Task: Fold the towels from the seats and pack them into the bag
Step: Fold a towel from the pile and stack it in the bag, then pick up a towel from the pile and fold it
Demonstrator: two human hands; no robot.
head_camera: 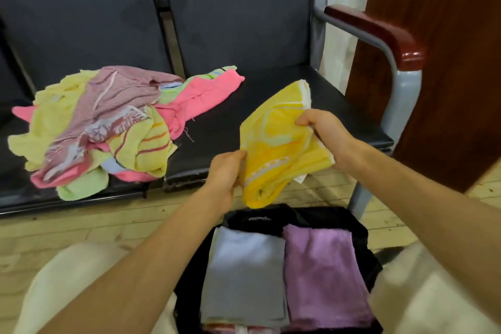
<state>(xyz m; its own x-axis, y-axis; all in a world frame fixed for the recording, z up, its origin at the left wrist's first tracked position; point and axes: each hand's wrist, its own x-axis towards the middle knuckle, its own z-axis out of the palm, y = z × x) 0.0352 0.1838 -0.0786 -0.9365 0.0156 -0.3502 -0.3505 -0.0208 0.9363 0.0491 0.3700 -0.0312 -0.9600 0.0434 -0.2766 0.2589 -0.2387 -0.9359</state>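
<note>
My left hand (pixel 226 171) and right hand (pixel 324 134) pinch the yellow towel (pixel 276 144), its long axis slanting up-right above the bag (pixel 360 236).

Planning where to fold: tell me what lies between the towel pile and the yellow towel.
Head view: only bare dark seat cushion lies between the towel pile and the yellow towel.

I see one yellow towel (pixel 276 144) between my two hands, left (pixel 225 173) and right (pixel 322 133). Two folded towels, grey (pixel 244 276) and purple (pixel 325 274), lie in one black bag (pixel 360 236). One heap of towels (pixel 108 127) spans two seats (pixel 244 35), too tangled to count.
</note>
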